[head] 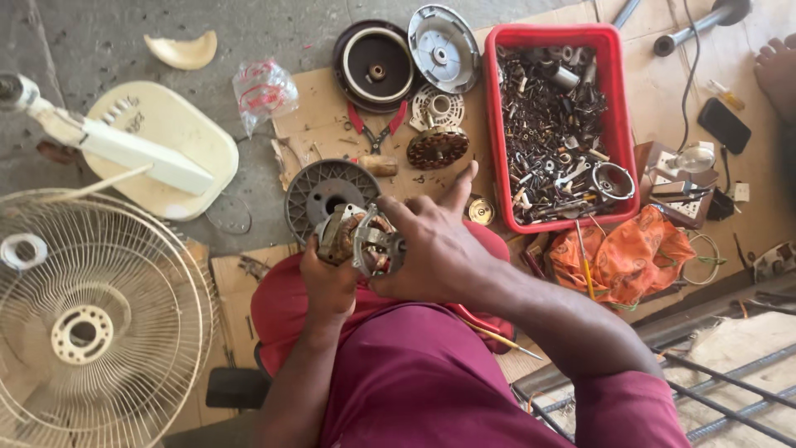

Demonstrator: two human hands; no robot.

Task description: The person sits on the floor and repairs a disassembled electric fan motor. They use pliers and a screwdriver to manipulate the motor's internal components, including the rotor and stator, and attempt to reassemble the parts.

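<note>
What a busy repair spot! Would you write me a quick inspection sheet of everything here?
Surface: concrete floor with flattened cardboard laid over it.
Job's things: fan motor with copper windings, held in front of the person.
Clutter: red tray full of small metal parts; red pliers; grey vented cover; round motor covers; orange bag.
Hands: left hand cups the motor from below; right hand grips its near side, index finger stretched out.
Cables: black cable running down at right.
Surroundings: fan guard, cream fan stand, someone's bare foot.
</note>
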